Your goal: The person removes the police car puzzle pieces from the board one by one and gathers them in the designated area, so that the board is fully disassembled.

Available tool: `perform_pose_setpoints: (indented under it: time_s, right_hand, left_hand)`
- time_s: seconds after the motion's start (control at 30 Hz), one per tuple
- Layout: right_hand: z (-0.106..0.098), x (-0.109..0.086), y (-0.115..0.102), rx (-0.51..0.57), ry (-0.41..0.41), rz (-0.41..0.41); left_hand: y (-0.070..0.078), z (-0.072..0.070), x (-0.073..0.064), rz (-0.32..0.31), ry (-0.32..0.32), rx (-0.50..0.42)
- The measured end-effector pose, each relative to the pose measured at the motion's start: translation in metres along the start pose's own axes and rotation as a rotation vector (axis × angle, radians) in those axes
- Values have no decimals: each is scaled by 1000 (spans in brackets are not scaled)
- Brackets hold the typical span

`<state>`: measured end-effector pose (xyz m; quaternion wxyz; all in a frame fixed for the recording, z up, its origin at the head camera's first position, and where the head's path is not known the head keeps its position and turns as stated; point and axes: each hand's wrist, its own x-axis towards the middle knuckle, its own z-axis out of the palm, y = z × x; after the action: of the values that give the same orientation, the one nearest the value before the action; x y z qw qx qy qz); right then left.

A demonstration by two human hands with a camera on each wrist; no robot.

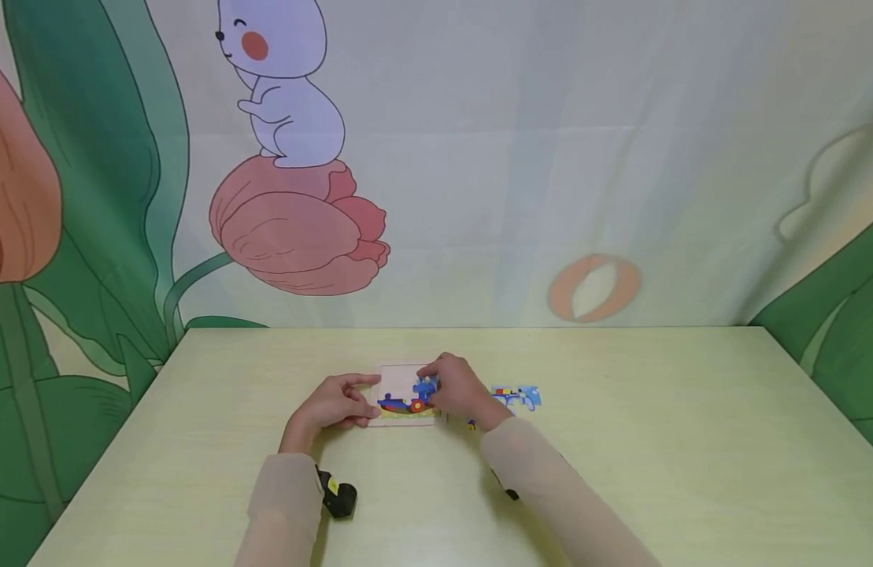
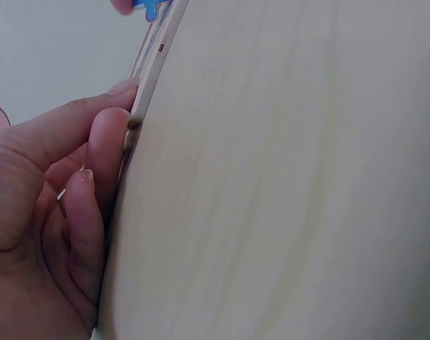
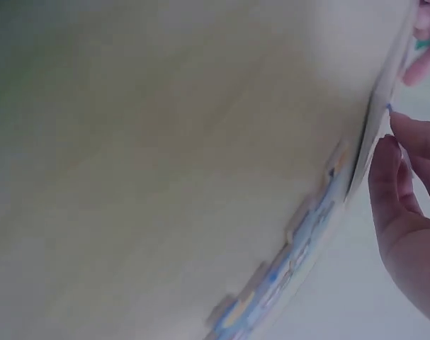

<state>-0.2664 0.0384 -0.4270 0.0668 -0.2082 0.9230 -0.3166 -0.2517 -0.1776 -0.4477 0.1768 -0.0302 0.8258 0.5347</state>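
A shallow puzzle board [image 1: 402, 422] with a pale rim lies on the table. Its lower part and right side carry assembled jigsaw pieces [image 1: 401, 405] with a blue and red vehicle picture; the upper left shows bare backing. At the board's left edge, my left hand [image 1: 337, 402] grips the rim with curled fingers, a fingertip on top of it in the left wrist view. Over the board's right side, my right hand [image 1: 459, 386] pinches a blue puzzle piece [image 2: 151, 8], whose lower end shows in the left wrist view. The right hand hides part of the board.
Right of the board lie several joined or overlapping loose pieces [image 1: 518, 396], partly behind the right wrist. A small dark and yellow piece [image 1: 471, 424] is nearer the board. The table [image 1: 656, 441] ends at a printed curtain [image 1: 464, 157] behind.
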Motion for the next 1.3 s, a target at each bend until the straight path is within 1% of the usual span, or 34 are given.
perform_pose_setpoints:
  time_s: [0.1,0.17,0.23,0.37,0.47,0.53,0.6,0.73,0.87,1.0,1.13,1.3]
  right_hand:
    - [-7,-4,7,129,5,21]
    - [-13,-8,11,185,8,31]
    - [-21,-13,15,207,11,39]
    - [-41,-28,23,236,0,102]
    - [-53,-41,35,272,1,160]
    - [-60,-50,45,295,-1,181]
    - [-67,-60,53,304,3,188]
    - [-76,-77,69,310,7,172]
    - [-79,-88,84,327,0,181]
    - [-79,-95,94,338,-37,197]
    - [-77,-99,98,316,-63,171]
    - [-75,-100,99,278,-63,141]
  left_hand:
    - [1,1,0,4,-3,-1]
    - [1,1,0,6,-3,-1]
    - [1,1,-1,6,-3,-2]
    - [1,1,0,10,-7,-2]
    - [0,0,0,16,-8,7]
    - [-1,-1,0,20,-7,13]
    - [-2,-1,0,24,-7,19]
    - [-2,-1,1,23,-8,13]
    - [-3,0,1,17,-6,4]
    - [-3,0,2,11,-2,6]
    - [-2,1,2,7,-1,13]
    - [-1,1,2,6,-2,16]
